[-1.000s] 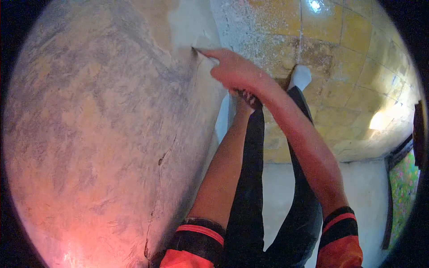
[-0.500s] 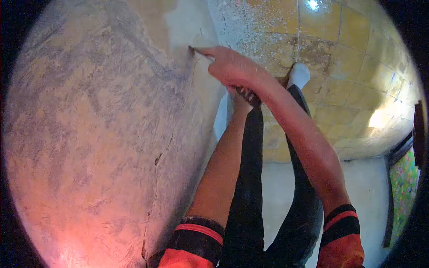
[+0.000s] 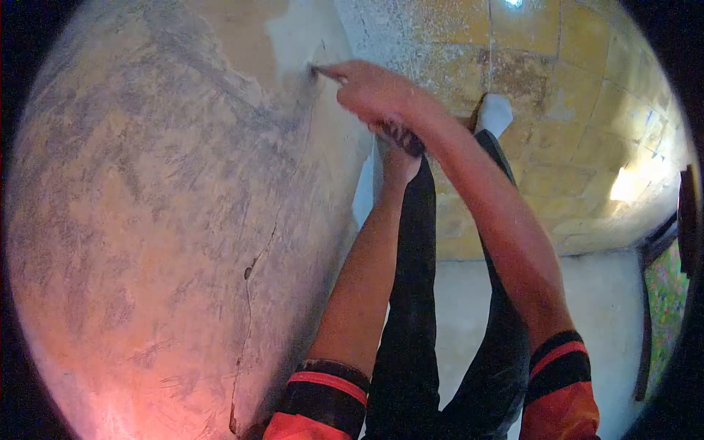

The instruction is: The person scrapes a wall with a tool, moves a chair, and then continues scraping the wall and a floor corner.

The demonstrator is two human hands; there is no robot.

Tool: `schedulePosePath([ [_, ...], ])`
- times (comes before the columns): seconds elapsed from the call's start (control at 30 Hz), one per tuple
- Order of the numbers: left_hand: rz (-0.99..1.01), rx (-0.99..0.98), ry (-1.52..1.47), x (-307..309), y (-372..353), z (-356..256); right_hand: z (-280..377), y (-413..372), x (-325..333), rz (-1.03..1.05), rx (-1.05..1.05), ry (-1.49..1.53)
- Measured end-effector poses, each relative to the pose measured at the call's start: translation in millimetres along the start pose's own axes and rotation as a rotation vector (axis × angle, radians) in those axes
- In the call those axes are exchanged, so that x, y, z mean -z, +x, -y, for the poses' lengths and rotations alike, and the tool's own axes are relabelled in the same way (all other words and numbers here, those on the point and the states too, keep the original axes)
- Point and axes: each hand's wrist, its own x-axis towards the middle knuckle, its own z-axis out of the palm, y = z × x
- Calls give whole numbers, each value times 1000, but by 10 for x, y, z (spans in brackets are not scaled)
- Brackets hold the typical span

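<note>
My right hand [image 3: 370,92] reaches to the plastered wall [image 3: 169,220], its index finger stretched along something thin and dark whose tip meets the wall; the hand's other fingers are curled. Just under it is my left hand [image 3: 398,158], mostly covered by the right hand and wrist. Around the left hand a dark patterned object [image 3: 403,137] shows, too blurred to identify. A thin crack [image 3: 275,235] runs down the wall, with a small hole partway along it.
Yellow tiles [image 3: 579,147] speckled with white lie beyond my hands. My legs in dark trousers [image 3: 414,293] and one foot in a white sock [image 3: 495,114] show below. At the right edge is a flowered cloth [image 3: 666,315].
My right hand and the thin dark thing have shifted slightly up in the view. The wall, crack and tiles have also shifted a little with the camera.
</note>
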Motion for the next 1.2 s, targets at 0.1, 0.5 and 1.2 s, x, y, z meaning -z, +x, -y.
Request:
schedulePosePath([
  [0.1, 101, 281, -144, -14, -34, -74, -195, 245, 59, 81, 10, -67],
  [0.5, 42, 406, -107, 417, 102, -469, -253, 392, 25, 38, -52, -35],
  [1.2, -32, 211, -74, 321, 243, -280, 80, -44, 165, 101, -78, 83],
])
